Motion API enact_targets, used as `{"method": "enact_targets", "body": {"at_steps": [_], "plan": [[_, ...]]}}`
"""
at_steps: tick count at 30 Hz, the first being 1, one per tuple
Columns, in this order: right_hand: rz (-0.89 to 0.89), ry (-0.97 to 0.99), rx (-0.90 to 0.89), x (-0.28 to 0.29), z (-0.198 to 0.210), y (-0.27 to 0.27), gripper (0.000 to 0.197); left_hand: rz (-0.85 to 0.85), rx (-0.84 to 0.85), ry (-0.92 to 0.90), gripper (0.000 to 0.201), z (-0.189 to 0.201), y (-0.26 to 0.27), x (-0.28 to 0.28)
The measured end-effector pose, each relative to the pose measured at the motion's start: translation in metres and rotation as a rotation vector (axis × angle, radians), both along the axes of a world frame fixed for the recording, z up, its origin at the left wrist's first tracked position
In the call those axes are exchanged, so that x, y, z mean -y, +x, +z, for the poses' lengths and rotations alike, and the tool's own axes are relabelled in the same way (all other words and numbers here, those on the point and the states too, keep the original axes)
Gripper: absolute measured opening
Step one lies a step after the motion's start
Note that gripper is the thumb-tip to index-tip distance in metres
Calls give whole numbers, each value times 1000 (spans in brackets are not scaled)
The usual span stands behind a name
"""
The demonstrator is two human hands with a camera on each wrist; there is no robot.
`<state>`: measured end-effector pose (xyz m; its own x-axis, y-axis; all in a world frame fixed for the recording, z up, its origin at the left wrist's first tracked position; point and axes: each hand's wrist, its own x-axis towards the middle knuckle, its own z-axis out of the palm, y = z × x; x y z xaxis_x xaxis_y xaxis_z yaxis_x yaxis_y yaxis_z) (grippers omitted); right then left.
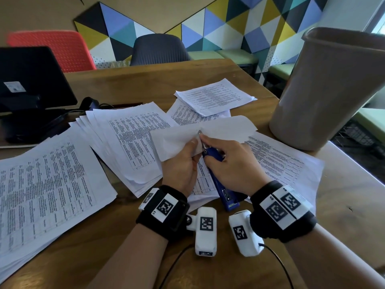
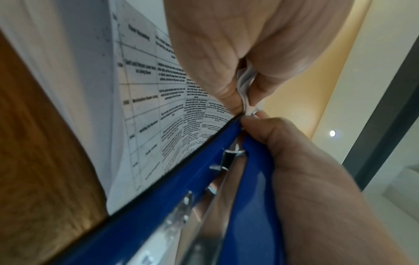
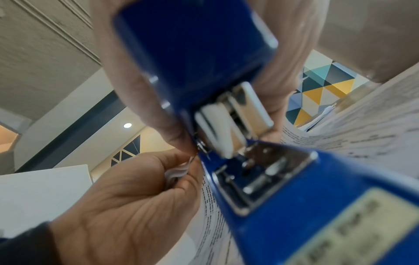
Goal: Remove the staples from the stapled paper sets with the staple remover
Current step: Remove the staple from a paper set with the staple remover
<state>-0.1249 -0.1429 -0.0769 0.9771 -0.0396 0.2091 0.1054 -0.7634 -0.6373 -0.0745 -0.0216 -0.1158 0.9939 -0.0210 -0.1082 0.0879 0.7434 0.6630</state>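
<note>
Staple being worked at a held paper corner

Left hand [image 1: 181, 163] pinches the white stapled paper set [image 1: 200, 132] above the wooden tabletop [image 1: 145, 80]; right hand [image 1: 231, 163] grips the blue metal stapler-style staple remover [image 1: 216, 178], tip at the corner.

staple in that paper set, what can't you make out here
- The staple: in the head view the left hand and right hand cover the paper set corner.
- Wrist views: blue stapler tip blurred; its contact with paper unclear.
- Printed text: too small.

Wooden desk [image 1: 145, 80]; beyond it 1 red chair [image 1: 52, 49], 1 grey chair [image 1: 158, 49], a triangle-patterned wall [image 1: 208, 24].
</note>
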Motion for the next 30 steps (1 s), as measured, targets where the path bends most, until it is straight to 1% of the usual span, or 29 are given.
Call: {"method": "enact_targets", "body": {"at_steps": [3, 7, 10, 12, 15, 19, 22, 25, 30], "plan": [[-4, 16, 5, -1, -2, 1, 51, 6, -42, -31, 38, 0, 0, -1], [0, 51, 20, -3, -3, 0, 52, -30, -120, -114, 31, 3, 2, -3], [18, 140, 31, -4, -2, -2, 51, -44, -168, -181, 35, 4, 4, -4], [21, 194, 52, -5, -5, -3, 51, -55, -187, -220, 33, 6, 5, -5], [25, 223, 44, -6, -7, -1, 54, -62, -201, -255, 39, 9, 5, -6], [7, 178, 13, -5, -6, 1, 53, -22, -174, -238, 41, 9, 3, -7], [16, 115, -4, -6, -4, 2, 54, 6, -84, -220, 44, 10, 2, -8], [27, 76, 15, -9, 0, 2, 55, 50, -38, -166, 34, 11, 0, -6], [11, 56, 25, -8, 1, 4, 53, 74, -15, -101, 29, 15, -4, -5]]}}
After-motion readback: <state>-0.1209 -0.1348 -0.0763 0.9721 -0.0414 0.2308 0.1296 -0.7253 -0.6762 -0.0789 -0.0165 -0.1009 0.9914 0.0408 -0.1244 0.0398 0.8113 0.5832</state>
